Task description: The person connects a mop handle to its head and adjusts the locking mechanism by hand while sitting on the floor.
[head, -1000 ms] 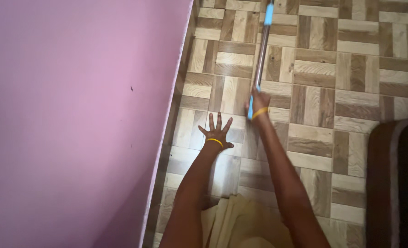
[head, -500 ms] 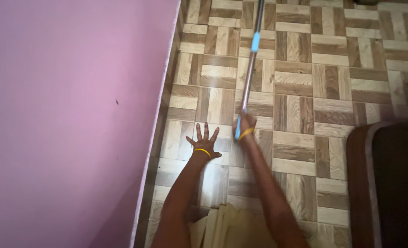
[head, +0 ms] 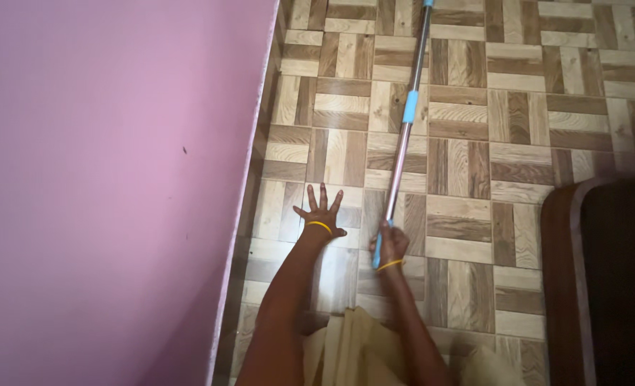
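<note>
My right hand (head: 390, 244) grips the blue lower end of a long metal pole (head: 402, 139) that runs away from me across the floor and out of the top of the view; it has a blue sleeve partway up. My left hand (head: 321, 213) hangs open beside it, fingers spread, palm down, holding nothing. Both wrists carry a thin yellow band. The pole's far end is out of sight.
A pink wall (head: 110, 179) fills the left side, meeting the wood-pattern tiled floor (head: 468, 214) along a skirting line. A dark brown piece of furniture (head: 603, 279) stands at the right edge. Yellowish cloth (head: 353, 350) lies at the bottom between my arms.
The view has shifted, so the pole and both hands sit lower and further left in the frame. My right hand keeps its grip; my left hand stays spread open.
</note>
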